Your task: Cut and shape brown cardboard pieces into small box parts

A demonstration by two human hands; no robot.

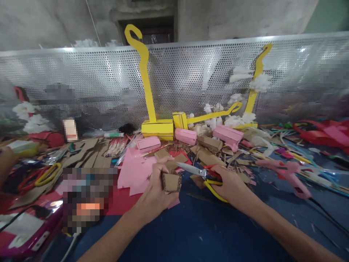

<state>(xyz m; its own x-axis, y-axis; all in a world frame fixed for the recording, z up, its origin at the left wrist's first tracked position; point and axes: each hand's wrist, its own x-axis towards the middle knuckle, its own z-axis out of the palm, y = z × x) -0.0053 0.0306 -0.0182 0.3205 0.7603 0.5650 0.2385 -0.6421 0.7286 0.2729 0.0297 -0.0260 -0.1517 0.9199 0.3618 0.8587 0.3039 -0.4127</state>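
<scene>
A small cardboard box (172,182) with corrugated edges is gripped in my left hand (155,189), its flat end turned toward me. My right hand (231,183) holds scissors (203,172) with red and yellow handles; the blades point left, close to the top of the box. Pink paper (135,169) lies behind and left of my left hand. Beyond my hands stand a yellow box piece with a tall hooked strip (157,128) and several pink box pieces, one of them a pink block (185,136). Cardboard scraps (208,156) lie behind the scissors.
A pink glue gun (293,174) with a black cord rests at the right. Yellow-handled scissors (48,174) lie left, near cardboard strips (84,151). A perforated metal panel (196,80) stands at the back. Another person's hand (7,162) shows at the left edge.
</scene>
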